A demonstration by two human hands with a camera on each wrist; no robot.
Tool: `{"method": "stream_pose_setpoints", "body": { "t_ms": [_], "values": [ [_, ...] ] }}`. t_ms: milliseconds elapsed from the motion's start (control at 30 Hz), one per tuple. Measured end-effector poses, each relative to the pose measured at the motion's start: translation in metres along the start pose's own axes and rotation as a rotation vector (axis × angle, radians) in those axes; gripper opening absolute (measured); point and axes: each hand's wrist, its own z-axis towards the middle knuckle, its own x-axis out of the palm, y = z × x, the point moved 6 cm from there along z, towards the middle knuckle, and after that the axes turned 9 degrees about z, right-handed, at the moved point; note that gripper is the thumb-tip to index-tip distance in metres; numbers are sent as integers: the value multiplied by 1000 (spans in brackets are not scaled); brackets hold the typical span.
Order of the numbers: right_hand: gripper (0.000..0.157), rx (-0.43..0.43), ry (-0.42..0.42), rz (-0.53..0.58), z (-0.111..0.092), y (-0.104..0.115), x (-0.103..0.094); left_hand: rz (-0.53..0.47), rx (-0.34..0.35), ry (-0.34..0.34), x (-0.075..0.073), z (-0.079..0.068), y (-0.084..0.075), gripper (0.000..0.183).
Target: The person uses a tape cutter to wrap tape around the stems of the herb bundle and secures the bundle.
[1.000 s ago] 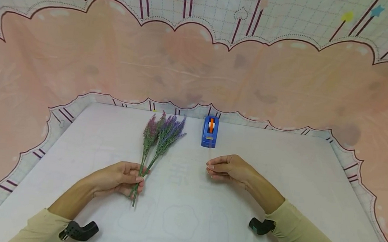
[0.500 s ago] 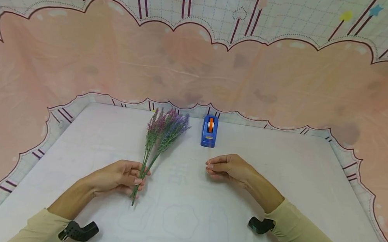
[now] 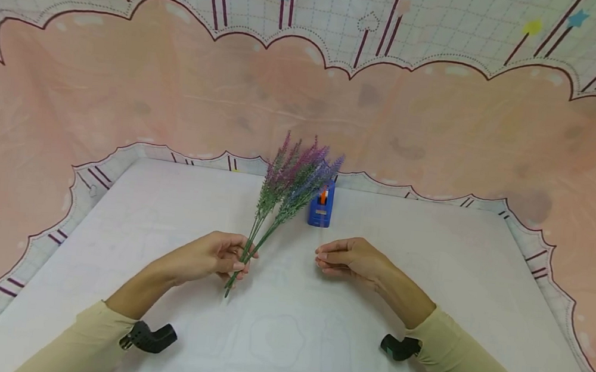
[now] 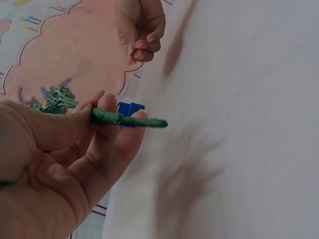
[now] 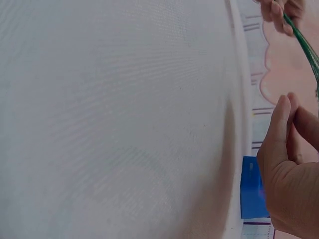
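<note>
My left hand pinches the green stems of a bunch of artificial lavender, with pink-purple and blue-violet heads. It holds the bunch raised above the table, heads pointing away and to the right. In the left wrist view the cut stem ends stick out past the thumb. Behind the flowers stands a blue tape dispenser with an orange hub, partly covered by them. Just in front of the dispenser, my right hand has thumb and fingertips pressed together on the end of clear tape, which barely shows.
A white sheet with faint printing covers the table. Beyond its far edge hangs a peach and white patterned cloth. Black wrist cameras sit at both sleeves.
My left hand has moved right and away from me, lifting the lavender so its heads now overlap the tape dispenser. The right hand has stayed in place.
</note>
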Motion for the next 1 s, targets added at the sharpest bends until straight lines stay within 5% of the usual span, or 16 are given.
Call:
{"method": "stream_pose_setpoints", "body": {
  "t_ms": [567,833,1000],
  "values": [
    [35,-10,-21,-40,2,-1,3,220,166,-10,24,82,-43,26],
    [37,-8,1,-44,0,1,5,343,209,-65,29,103,-48,44],
    [33,-12,20,-14,-2,0,5,314,205,-63,34,111,-48,57]
  ]
}}
